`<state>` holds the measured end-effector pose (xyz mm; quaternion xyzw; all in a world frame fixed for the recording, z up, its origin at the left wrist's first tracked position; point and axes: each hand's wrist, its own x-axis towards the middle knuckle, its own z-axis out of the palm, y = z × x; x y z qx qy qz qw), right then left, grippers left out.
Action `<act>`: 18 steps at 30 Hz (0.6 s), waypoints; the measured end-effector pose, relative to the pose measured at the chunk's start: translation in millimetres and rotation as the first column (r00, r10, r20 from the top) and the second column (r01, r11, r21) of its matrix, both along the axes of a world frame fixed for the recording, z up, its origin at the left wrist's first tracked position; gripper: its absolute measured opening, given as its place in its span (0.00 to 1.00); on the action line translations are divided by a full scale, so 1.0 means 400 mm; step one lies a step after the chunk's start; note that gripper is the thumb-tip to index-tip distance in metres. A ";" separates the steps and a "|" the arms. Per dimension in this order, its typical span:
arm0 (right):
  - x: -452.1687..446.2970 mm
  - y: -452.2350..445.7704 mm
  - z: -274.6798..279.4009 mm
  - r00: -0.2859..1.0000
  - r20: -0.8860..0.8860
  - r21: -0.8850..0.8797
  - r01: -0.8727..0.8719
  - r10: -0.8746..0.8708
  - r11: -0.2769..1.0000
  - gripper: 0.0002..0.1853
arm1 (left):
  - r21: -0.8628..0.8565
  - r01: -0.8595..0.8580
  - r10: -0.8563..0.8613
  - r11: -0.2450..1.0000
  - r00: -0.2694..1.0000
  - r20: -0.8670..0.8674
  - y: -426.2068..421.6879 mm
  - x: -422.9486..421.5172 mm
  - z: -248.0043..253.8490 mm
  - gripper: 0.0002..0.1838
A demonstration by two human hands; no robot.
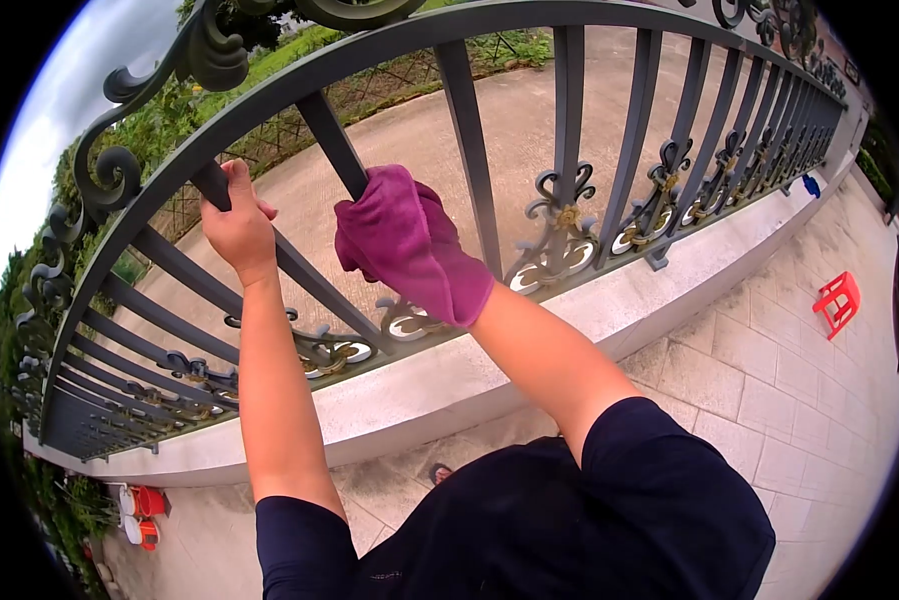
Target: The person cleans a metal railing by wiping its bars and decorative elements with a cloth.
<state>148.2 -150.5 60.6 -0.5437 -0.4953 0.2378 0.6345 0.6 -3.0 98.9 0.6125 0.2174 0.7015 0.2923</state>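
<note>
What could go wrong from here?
Cloth covers the right hand, so a slipping grip could go unnoticed from this view.

Its loose folds might snag on the scrollwork if wiped lower.

The red stool stands off to the right on the paving; stepping that way without looking could mean a trip.

The head camera looks from above the person's dark navy cloth shirt [529, 520], facing forward and steeply down. It stays near the grey, barred metal railing [468, 140], outside the near edge of the low whitish wall [709, 250]; its round view is wide.
</note>
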 end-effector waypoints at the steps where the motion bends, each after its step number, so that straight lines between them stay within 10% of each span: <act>1: -0.008 -0.017 -0.004 0.999 0.038 -0.060 0.018 -0.016 0.998 0.11 | 0.004 0.000 0.000 1.000 1.000 0.000 0.003 -0.001 -0.002 0.18; 5: -0.030 -0.041 0.030 0.976 0.218 -0.279 0.078 -0.016 0.957 0.13 | 0.002 -0.016 0.016 1.000 1.000 -0.002 -0.001 -0.002 0.002 0.18; 8: -0.025 -0.004 0.072 0.991 -0.092 -0.075 -0.109 0.102 0.991 0.12 | 0.003 -0.010 0.010 1.000 1.000 0.008 0.005 -0.003 -0.002 0.18; 11: 0.020 0.067 0.166 0.669 0.626 0.556 -0.021 -0.402 0.831 0.11 | 0.007 -0.016 0.016 1.000 1.000 0.018 0.001 -0.001 0.000 0.19; 13: 0.027 0.034 0.243 0.477 0.812 0.434 -0.105 -0.337 0.895 0.10 | 0.000 -0.042 0.042 0.999 0.999 0.023 -0.004 0.003 0.002 0.19; 15: 0.077 0.222 0.147 0.855 0.513 0.483 -0.216 -0.074 0.848 0.12 | -0.021 -0.049 0.049 0.999 0.999 -0.003 -0.005 -0.005 0.001 0.19; 18: 0.147 0.306 0.107 0.841 0.520 0.529 -0.181 -0.148 0.829 0.12 | 0.310 -0.307 0.312 0.900 0.950 0.034 0.061 0.004 -0.024 0.18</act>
